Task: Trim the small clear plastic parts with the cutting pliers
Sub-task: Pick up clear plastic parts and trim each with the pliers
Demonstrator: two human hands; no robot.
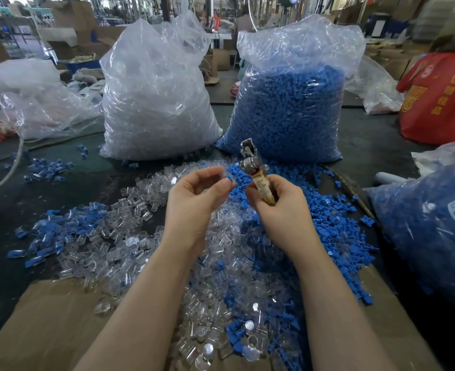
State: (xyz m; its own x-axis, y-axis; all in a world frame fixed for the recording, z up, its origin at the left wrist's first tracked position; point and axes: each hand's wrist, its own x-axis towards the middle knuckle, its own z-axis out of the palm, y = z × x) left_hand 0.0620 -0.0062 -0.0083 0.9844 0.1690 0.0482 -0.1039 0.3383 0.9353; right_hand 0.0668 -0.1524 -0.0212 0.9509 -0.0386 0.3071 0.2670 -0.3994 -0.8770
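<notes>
Both hands raised: left hand pinches a clear part (blurred), right hand grips upright pliers.

Clear plastic parts: showing colourless, glassy, with white glints.
Blue parts: showing a solid mid-blue, mixing into the clear heap.
Left bag: transparent film, reading whitish-grey over its clear contents.
Right bag: transparent film, glowing deep blue from its fill.
Bag at the right edge: clear film over blue, carrying a white label with dark print.
Cutting pliers: showing a silver-grey metal head; handles wearing a tan, yellowish wrap with a red band.
Surface: showing dark grey-green.
Cardboard: showing plain brown.
Red bag: showing bright red with yellow characters.
</notes>
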